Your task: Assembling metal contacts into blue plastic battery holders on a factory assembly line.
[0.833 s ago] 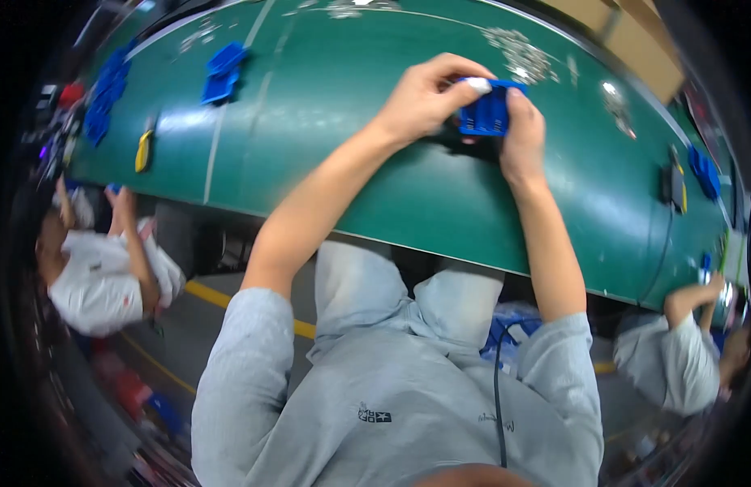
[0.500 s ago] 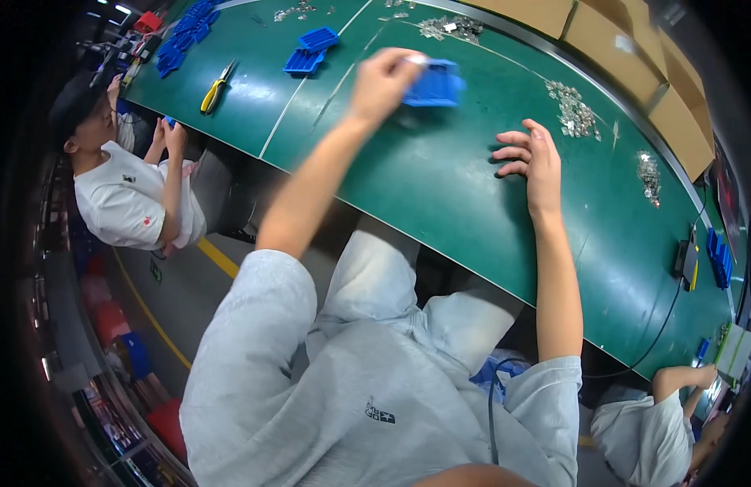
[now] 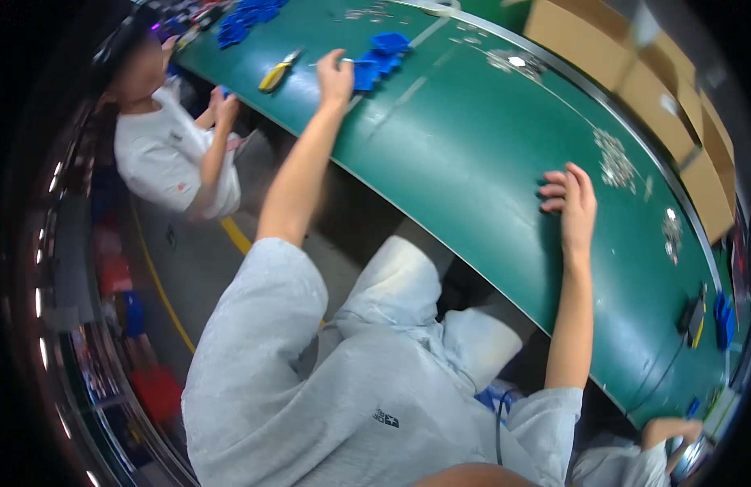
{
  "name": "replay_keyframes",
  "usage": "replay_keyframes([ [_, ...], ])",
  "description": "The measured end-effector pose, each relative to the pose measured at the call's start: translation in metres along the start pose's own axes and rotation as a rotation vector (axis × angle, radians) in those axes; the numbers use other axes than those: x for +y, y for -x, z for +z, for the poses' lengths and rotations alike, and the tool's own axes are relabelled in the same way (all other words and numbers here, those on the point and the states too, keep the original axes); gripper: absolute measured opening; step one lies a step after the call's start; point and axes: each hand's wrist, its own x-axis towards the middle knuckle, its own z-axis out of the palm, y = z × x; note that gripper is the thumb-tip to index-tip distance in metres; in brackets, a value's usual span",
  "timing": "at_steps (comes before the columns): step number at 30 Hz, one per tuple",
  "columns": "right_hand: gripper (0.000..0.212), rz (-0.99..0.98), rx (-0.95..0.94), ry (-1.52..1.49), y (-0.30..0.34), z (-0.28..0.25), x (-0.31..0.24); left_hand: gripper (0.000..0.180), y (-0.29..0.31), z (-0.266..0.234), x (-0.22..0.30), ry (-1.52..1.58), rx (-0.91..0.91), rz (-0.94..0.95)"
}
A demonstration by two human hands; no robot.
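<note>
**Two hands on a green work surface, seen from above**

Two hands of the wearer are shown, both resting on one long green table. The left hand is stretched far out on a straightened arm and laid against a small pile of blue plastic parts; at least three pieces can be counted in the pile, though the exact number cannot be told. The fingers are seen to be loosely curled at the edge of the pile, and whether a piece is actually gripped cannot be told. The right hand is placed palm down on the bare green surface, well apart from the pile, with its fingers bent and slightly spread and nothing held in them.

One pair of yellow-handled pliers is laid just to the left of the left hand. A second, larger heap of blue parts is seen farther along the table. Four scattered groups of small silvery pieces can be made out on the far half of the table. A row of brown cardboard boxes is lined up beyond the table; their contents are hidden. A seated co-worker in a white shirt is shown at the left, with both hands raised near the table edge.
</note>
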Motion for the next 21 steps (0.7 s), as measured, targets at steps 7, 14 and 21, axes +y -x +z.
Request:
replay_keyframes([
  [7,0.031,-0.1,0.042,0.065,0.005,-0.012,0.013,0.016,0.01,0.006,0.011,0.045,-0.017,-0.01],
  [14,0.027,-0.071,0.084,-0.023,0.007,-0.004,0.008,0.035,0.003,-0.008,0.017,0.044,-0.022,-0.069],
  [21,0.023,-0.11,0.036,0.012,0.004,-0.012,0.023,0.03,0.004,0.004,0.01,0.048,0.02,-0.084],
])
